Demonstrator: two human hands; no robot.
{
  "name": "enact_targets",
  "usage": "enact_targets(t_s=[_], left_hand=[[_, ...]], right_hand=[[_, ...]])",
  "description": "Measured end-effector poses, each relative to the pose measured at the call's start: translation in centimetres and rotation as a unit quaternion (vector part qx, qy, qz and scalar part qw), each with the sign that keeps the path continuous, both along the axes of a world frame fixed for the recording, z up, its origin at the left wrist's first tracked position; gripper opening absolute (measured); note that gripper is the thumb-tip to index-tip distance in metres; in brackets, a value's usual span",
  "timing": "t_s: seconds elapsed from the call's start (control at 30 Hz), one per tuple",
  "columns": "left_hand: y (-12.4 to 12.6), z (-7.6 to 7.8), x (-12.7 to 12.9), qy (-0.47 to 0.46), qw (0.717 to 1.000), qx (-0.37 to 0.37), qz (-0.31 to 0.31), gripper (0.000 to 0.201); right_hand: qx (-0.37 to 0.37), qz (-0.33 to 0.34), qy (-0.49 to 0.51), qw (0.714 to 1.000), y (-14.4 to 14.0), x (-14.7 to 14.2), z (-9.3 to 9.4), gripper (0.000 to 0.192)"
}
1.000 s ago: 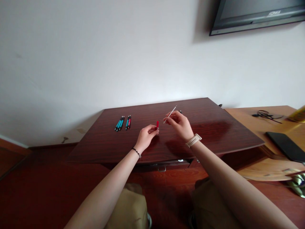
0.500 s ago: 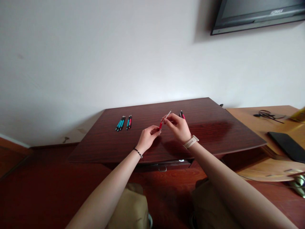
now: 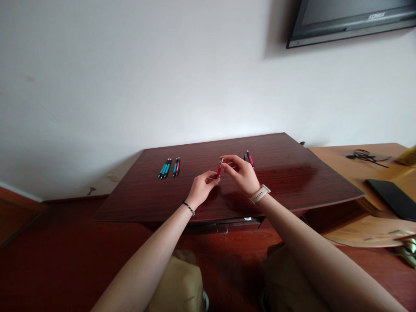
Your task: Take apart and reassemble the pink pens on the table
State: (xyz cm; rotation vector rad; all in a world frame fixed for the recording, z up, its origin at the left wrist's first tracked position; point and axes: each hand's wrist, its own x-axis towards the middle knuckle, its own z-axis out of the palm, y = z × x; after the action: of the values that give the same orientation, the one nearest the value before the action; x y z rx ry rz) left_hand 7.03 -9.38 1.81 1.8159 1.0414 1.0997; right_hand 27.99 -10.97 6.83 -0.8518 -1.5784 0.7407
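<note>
Left hand [image 3: 202, 189] pinches short red plastic pen barrel [image 3: 219, 170]; right hand [image 3: 241, 174] fingertips grip thin white refill [image 3: 221, 161], mostly seated, tip protruding.

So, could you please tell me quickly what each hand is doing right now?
Left hand: closed on the red pen barrel.
Right hand: pinching the thin white refill at the barrel's top.

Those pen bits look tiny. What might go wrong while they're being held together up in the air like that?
The left hand pinches a small red pen part and the right hand holds a thin white refill at its top. Both are held above the dark table, so a slip might send one rolling off the edge. The refill looks slender and might bend if pushed in crooked. A loose red pen lies just behind the right hand and might get knocked.
</note>
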Motion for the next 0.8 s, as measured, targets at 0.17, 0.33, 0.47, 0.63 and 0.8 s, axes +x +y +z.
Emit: enact_targets(t_s=[0.17,0.33,0.47,0.63,0.8], left_hand=[[-0.05,-0.15,0.02,0.009,1.0,0.006,-0.002,0.026],[-0.14,-0.07,0.08,0.025,1.0,0.014,-0.005,0.024],[-0.22,0.1,0.09,0.035,0.999,0.022,-0.008,0.023],[-0.29,0.1,0.05,0.041,0.999,0.029,-0.001,0.023],[-0.31,0.09,0.12,0.032,0.999,0.021,-0.001,0.024]], right_hand=[[-0.004,-0.003,0.002,1.0,-0.19,-0.25,0.2,0.04],[-0.005,-0.007,0.012,1.0,-0.21,-0.39,0.14,0.04],[-0.005,-0.013,0.026,1.0,-0.13,-0.43,-0.1,0.038],[-0.021,0.001,0.022,1.0,0.09,-0.53,-0.27,0.04],[-0.035,0.017,0.062,0.997,0.39,-0.59,-0.55,0.042]])
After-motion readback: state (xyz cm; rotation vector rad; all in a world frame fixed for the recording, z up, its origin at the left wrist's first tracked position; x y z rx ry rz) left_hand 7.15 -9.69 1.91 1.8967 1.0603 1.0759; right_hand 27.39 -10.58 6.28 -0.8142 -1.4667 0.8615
